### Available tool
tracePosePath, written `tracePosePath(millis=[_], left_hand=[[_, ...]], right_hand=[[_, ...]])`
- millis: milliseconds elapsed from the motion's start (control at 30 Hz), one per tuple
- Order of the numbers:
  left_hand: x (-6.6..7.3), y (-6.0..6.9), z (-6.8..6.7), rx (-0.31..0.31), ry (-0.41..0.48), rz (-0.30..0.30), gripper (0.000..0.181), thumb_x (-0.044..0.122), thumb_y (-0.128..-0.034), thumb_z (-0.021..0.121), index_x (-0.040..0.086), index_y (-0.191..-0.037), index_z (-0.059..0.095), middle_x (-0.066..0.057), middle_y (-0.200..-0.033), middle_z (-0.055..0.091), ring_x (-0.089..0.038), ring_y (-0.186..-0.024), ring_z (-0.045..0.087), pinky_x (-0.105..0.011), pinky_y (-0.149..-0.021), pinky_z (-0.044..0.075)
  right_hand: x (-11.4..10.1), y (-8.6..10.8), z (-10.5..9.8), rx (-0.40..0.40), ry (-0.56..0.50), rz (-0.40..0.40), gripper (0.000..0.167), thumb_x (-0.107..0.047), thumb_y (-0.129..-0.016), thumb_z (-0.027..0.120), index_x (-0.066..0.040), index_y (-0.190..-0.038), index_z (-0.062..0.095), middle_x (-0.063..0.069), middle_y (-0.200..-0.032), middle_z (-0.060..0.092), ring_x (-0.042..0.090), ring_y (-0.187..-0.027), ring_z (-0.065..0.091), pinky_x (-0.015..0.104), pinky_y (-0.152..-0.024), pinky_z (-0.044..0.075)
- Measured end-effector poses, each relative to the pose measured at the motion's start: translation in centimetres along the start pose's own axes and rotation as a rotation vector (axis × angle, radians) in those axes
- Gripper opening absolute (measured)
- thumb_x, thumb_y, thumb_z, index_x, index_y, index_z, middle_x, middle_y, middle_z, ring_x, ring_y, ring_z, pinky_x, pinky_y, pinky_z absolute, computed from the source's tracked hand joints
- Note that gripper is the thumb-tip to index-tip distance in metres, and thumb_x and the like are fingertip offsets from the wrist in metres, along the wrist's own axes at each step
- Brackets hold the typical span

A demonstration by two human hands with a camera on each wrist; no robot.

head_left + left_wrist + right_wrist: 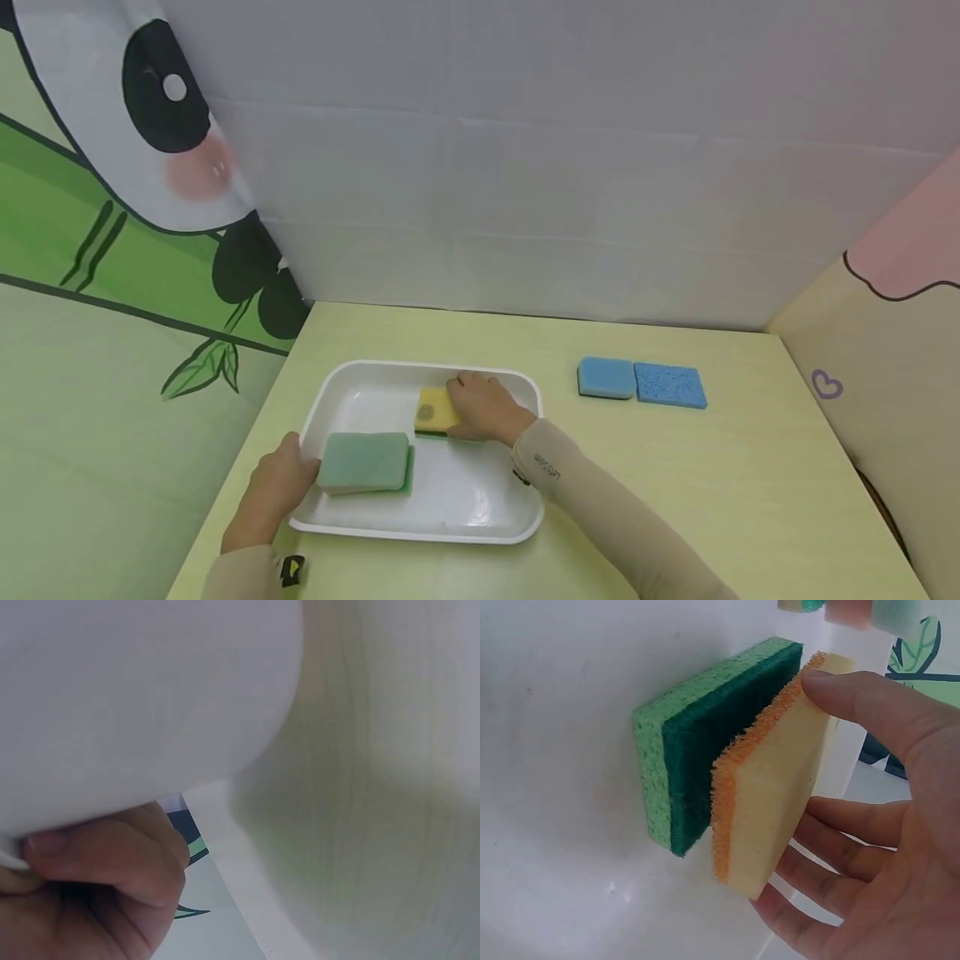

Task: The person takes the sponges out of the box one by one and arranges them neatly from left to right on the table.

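My left hand (276,487) grips the left rim of the white tray (420,534); in the left wrist view the fingers of that hand (112,881) curl round the rim. At the tray's back right, my right hand (487,408) holds a yellow sponge (435,411). The right wrist view shows this sponge (769,787) with an orange scouring layer, between the thumb and fingers of my right hand (877,817), beside a green sponge (705,742) with a dark green layer. A pale green sponge (363,461) lies at the tray's left, over another green piece.
Two blue sponges, one thicker (606,377) and one flatter and speckled (671,385), lie side by side on the table (720,483) right of the tray. A pale curtain (525,183) hangs behind the table; printed walls stand at both sides.
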State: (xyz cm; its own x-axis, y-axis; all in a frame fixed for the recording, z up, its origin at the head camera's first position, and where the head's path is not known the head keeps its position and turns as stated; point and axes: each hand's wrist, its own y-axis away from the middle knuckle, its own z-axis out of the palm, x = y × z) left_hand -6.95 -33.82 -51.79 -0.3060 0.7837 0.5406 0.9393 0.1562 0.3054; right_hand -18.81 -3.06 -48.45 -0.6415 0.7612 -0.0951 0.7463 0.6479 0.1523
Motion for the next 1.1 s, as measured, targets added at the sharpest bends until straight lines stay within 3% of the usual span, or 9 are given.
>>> tracePosePath(millis=[267,567,1100], left_hand=[[0.1,-0.2,0.0,0.006,0.005,0.007,0.04,0.016,-0.098,0.052,-0.013,-0.121,0.038,-0.038,-0.105,0.057,-0.043,-0.086,0.064,-0.052,-0.066,0.053],[0.2,-0.2,-0.1,0.005,0.003,0.0,0.04,0.016,-0.0969,0.052,-0.014,-0.12,0.038,-0.038,-0.105,0.057,-0.043,-0.086,0.064,-0.052,-0.066,0.053],[-0.1,-0.4,0.2,-0.002,-0.014,-0.012,0.041,0.015,-0.0976,0.053,-0.014,-0.121,0.037,-0.039,-0.103,0.057,-0.044,-0.085,0.064,-0.051,-0.065,0.053]], right_hand=[[0.9,1.2,-2.2,0.033,-0.022,-0.03,0.067,-0.044,-0.082,0.076,-0.006,-0.133,0.055,0.003,-0.107,0.055,0.015,-0.087,0.049,0.031,-0.073,0.048],[2.0,3.8,-5.0,0.048,-0.053,-0.037,0.071,-0.037,-0.079,0.079,-0.005,-0.136,0.052,0.006,-0.116,0.055,0.019,-0.092,0.049,0.036,-0.078,0.047],[8.6,8.5,-5.9,0.125,-0.099,-0.056,0.07,-0.024,-0.077,0.079,-0.001,-0.136,0.05,0.013,-0.124,0.053,0.025,-0.099,0.051,0.042,-0.082,0.047]])
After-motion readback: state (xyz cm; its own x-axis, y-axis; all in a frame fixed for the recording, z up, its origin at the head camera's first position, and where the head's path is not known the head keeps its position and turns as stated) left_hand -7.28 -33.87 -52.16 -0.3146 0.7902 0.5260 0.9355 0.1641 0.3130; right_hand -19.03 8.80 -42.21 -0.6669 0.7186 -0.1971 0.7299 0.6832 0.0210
